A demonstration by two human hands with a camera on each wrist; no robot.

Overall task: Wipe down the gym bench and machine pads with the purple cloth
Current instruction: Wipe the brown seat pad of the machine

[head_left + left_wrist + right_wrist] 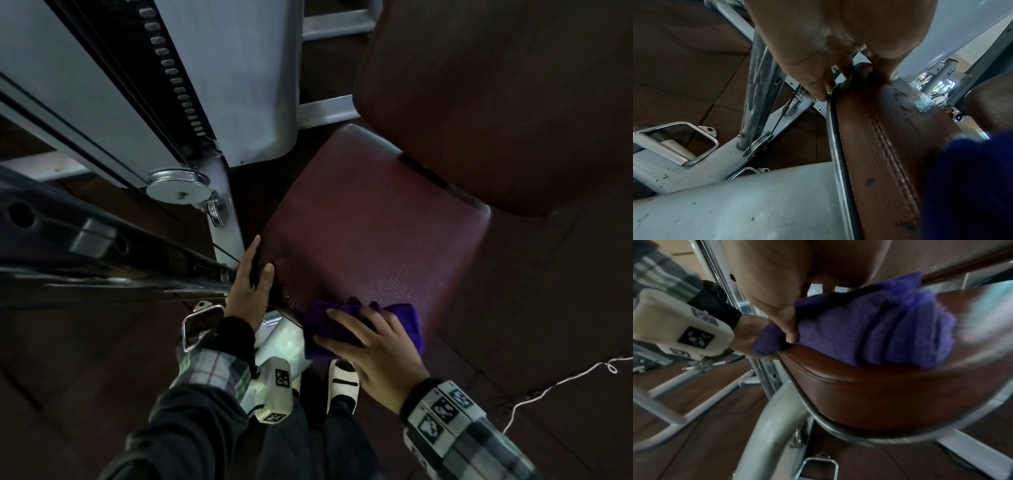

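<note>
The right hand [368, 346] presses the bunched purple cloth [404, 322] flat, fingers spread, onto the near edge of the seat pad [370, 222], close to its near left corner. The cloth's long axis runs along that edge. The left hand [248, 284] grips the pad's left edge, thumb on top, fingers over the side. The pad surface beyond the cloth lies open up to the back pad [513, 102]. The grey machine frame [233, 85] stands close on the left; the floor [548, 291] is dark brown.
</note>
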